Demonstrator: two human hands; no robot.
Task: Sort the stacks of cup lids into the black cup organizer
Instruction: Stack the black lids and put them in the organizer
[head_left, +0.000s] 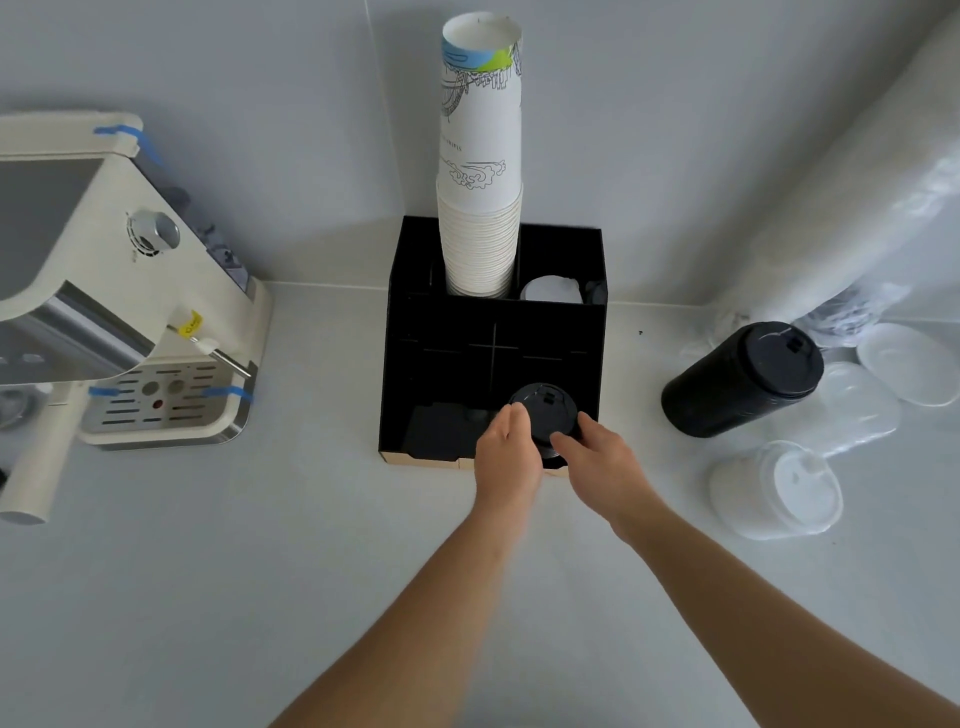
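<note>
A black cup organizer (597, 270) stands against the wall in the middle of the counter. A stack of black lids (545, 410) sits at its front right compartment, and both hands hold it: my left hand (506, 452) grips its left side, my right hand (597, 457) grips its right side. A second stack of black lids (737, 379) lies tilted on the counter to the right. Beside that stack lie stacks of clear lids (779, 488) and white lids (909, 361). Some white lids (550, 288) show in a rear compartment.
A tall stack of paper cups (480, 171) rises from the organizer's back. A cream espresso machine (104, 291) fills the left side, its steam wand pointing right. Crumpled plastic sleeves (883, 208) lean on the wall at the far right.
</note>
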